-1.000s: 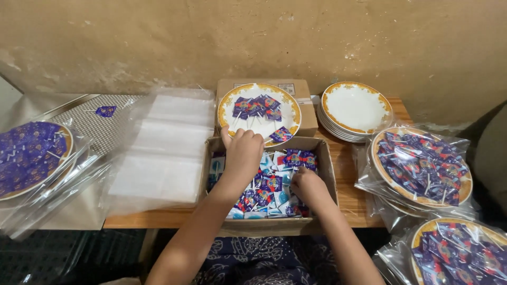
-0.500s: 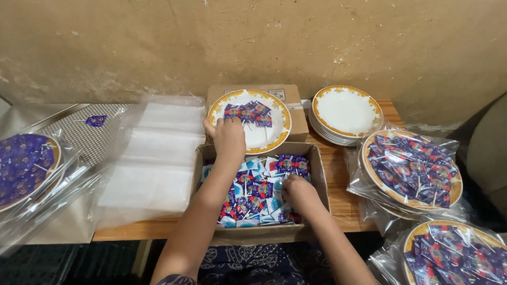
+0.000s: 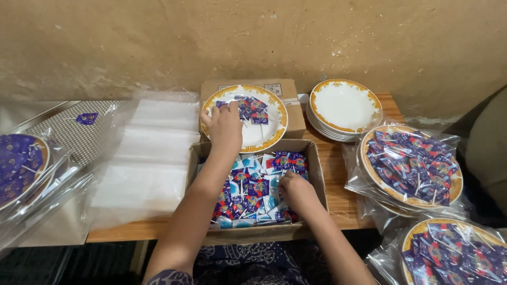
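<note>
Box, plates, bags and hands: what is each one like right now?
Box: open, holding wrapped lollipops.
Plate: partly covered with lollipops.
Plate stack: top plate bare.
Bagged plates: full, wrapped in clear plastic.
Flat bags: piled, unfilled.
Left hand: on the plate, touching lollipops.
Right hand: in the box, on lollipops.

Both forearms are bare, with no rings, watch or bracelets visible on the left hand [image 3: 226, 126] or right hand [image 3: 296, 191]. Dark blue patterned cloth (lighter print) shows at the left elbow and lap.
</note>
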